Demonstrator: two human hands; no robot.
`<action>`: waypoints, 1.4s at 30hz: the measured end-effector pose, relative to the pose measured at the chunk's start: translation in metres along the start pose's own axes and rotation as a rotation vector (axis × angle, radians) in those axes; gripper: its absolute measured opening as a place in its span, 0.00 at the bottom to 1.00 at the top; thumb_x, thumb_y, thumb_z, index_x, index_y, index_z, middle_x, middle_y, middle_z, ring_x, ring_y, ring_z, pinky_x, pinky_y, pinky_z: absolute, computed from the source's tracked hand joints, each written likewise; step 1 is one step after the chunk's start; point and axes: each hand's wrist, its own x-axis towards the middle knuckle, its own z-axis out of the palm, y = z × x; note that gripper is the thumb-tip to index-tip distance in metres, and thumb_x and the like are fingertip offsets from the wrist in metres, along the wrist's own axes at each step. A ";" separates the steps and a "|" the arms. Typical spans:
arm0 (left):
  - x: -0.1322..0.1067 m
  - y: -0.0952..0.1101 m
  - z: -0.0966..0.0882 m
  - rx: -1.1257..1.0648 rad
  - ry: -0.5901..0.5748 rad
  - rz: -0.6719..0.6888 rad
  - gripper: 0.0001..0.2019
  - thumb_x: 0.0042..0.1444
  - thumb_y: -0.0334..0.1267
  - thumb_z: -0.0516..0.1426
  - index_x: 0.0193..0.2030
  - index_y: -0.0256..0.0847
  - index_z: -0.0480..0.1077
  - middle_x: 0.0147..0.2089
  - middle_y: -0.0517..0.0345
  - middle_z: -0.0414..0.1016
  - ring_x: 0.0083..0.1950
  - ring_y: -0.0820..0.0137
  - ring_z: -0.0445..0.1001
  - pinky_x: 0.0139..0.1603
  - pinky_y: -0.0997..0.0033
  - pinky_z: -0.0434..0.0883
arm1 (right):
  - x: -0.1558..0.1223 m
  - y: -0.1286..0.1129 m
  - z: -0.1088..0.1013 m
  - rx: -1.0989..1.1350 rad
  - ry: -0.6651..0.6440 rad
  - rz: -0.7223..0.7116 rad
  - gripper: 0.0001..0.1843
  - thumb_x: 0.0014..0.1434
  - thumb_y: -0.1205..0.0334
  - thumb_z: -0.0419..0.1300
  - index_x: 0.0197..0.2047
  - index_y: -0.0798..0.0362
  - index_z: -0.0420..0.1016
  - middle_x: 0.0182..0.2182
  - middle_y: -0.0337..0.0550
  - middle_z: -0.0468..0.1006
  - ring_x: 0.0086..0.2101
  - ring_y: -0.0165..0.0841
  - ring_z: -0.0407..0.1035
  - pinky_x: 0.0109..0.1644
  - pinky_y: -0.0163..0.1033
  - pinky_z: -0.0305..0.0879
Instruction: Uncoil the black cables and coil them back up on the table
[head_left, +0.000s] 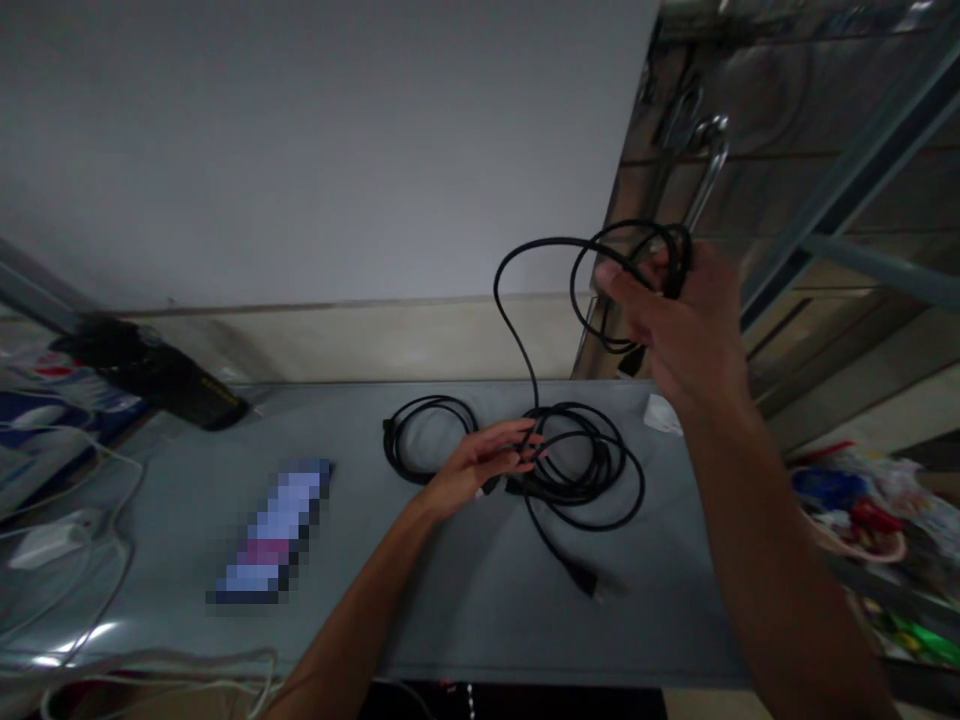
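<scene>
A long black cable [581, 465] lies in loose coils on the grey table [450, 600]. My right hand [679, 320] is raised above the table's far right, closed around a bunch of cable loops, and a strand runs from it down to the coils. My left hand [487, 462] rests low on the table, its fingers pinching the cable at the coils' left side. A smaller black coil [424, 440] lies just left of that hand. The cable's plug end [585, 580] lies toward me on the table.
A flat pixelated object [274, 530] lies left of centre. A black device [161, 375] sits at the back left. White cables and an adapter [52, 540] crowd the left edge. A metal frame [825, 200] stands at the back right, with colourful clutter [870, 520] below it.
</scene>
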 end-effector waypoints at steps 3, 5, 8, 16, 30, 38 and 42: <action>0.000 0.000 -0.001 0.004 -0.013 0.009 0.25 0.61 0.40 0.74 0.65 0.45 0.83 0.71 0.40 0.80 0.73 0.45 0.78 0.73 0.45 0.76 | -0.004 -0.006 0.005 0.126 0.061 0.062 0.32 0.50 0.50 0.83 0.41 0.44 0.62 0.33 0.32 0.62 0.27 0.28 0.57 0.23 0.35 0.51; -0.002 0.006 -0.004 -0.023 0.010 0.056 0.25 0.59 0.41 0.74 0.63 0.43 0.84 0.70 0.40 0.81 0.74 0.43 0.76 0.76 0.43 0.73 | -0.006 -0.010 0.008 0.169 0.041 0.055 0.31 0.53 0.47 0.81 0.41 0.43 0.62 0.34 0.33 0.63 0.28 0.29 0.59 0.24 0.36 0.52; -0.007 0.022 -0.008 -0.092 0.088 0.146 0.21 0.60 0.45 0.73 0.58 0.39 0.87 0.67 0.37 0.83 0.75 0.40 0.76 0.80 0.40 0.67 | -0.007 -0.013 0.009 0.156 0.018 0.015 0.26 0.61 0.38 0.75 0.43 0.42 0.64 0.34 0.35 0.66 0.31 0.32 0.63 0.27 0.38 0.55; -0.010 0.037 -0.021 -0.287 0.291 0.357 0.42 0.46 0.72 0.75 0.52 0.34 0.87 0.67 0.33 0.82 0.76 0.39 0.74 0.84 0.50 0.62 | -0.014 -0.018 0.019 0.034 -0.034 -0.035 0.26 0.70 0.27 0.62 0.52 0.40 0.71 0.38 0.42 0.73 0.36 0.38 0.69 0.35 0.43 0.64; 0.001 0.022 -0.039 -0.452 0.393 0.239 0.10 0.66 0.45 0.71 0.47 0.44 0.81 0.60 0.47 0.86 0.67 0.51 0.82 0.69 0.48 0.77 | -0.062 0.020 0.084 -0.188 -0.736 -0.019 0.17 0.81 0.49 0.52 0.53 0.52 0.75 0.50 0.50 0.82 0.49 0.37 0.77 0.56 0.43 0.73; -0.003 0.016 -0.082 -0.635 0.588 0.288 0.06 0.73 0.37 0.63 0.44 0.42 0.82 0.56 0.50 0.88 0.60 0.62 0.85 0.72 0.54 0.76 | -0.026 0.016 0.043 0.038 -0.250 0.012 0.26 0.76 0.34 0.58 0.58 0.48 0.76 0.49 0.49 0.84 0.46 0.38 0.82 0.45 0.42 0.78; -0.005 0.022 -0.091 -0.676 0.654 0.313 0.10 0.76 0.34 0.58 0.48 0.41 0.83 0.55 0.49 0.89 0.62 0.65 0.85 0.70 0.60 0.76 | -0.010 -0.012 0.006 0.192 0.104 -0.115 0.13 0.72 0.43 0.67 0.51 0.41 0.82 0.40 0.43 0.79 0.36 0.38 0.75 0.38 0.44 0.71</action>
